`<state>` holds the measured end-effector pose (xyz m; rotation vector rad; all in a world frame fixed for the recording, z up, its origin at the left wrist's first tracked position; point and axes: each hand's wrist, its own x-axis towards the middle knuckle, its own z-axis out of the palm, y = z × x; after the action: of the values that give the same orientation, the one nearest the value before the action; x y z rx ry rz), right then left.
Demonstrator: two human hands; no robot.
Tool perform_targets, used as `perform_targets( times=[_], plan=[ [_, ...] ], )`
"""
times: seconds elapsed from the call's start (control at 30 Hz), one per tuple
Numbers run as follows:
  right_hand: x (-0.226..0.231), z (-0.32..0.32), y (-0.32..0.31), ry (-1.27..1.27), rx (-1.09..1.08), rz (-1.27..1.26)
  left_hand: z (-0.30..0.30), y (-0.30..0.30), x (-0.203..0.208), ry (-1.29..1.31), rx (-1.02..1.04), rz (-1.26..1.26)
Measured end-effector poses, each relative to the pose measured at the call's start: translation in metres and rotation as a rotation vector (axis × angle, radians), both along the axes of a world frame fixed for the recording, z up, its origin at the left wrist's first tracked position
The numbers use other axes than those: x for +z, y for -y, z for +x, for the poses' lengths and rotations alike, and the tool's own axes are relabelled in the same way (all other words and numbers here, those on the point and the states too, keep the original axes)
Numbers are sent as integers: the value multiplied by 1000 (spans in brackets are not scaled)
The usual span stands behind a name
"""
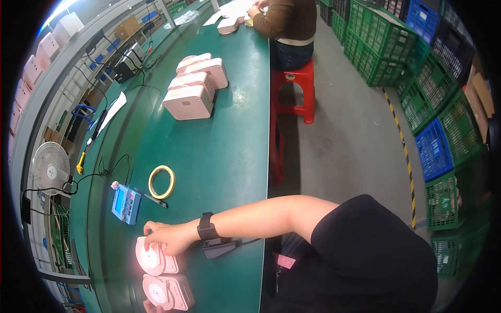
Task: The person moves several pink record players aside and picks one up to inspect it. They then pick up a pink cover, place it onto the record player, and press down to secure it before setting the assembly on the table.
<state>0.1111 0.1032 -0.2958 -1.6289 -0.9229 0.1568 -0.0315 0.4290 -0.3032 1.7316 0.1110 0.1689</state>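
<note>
Black sleeve [378, 255] foremost — right hand [172, 237] curls over a pink device [150, 259] just beside the blue instrument [125, 205], left hand [152, 307] farther from it; I can't tell either grip. Positioning, apparently — steadiness needed next.

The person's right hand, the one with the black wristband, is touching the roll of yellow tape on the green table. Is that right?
Not quite: as the head view shows, the right hand with the black wristband is touching a pink disc-topped device. The roll of yellow tape lies apart on the green table.
</note>
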Motion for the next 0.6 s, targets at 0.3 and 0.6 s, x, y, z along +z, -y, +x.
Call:
perform_targets(
  times=[0.3,0.6],
  plan=[
    [0,2,-2,11,21,-22,1,4,3,13,10,1],
    [3,0,0,18,6,-35,1,-1,2,-26,4,-15]
  ],
)
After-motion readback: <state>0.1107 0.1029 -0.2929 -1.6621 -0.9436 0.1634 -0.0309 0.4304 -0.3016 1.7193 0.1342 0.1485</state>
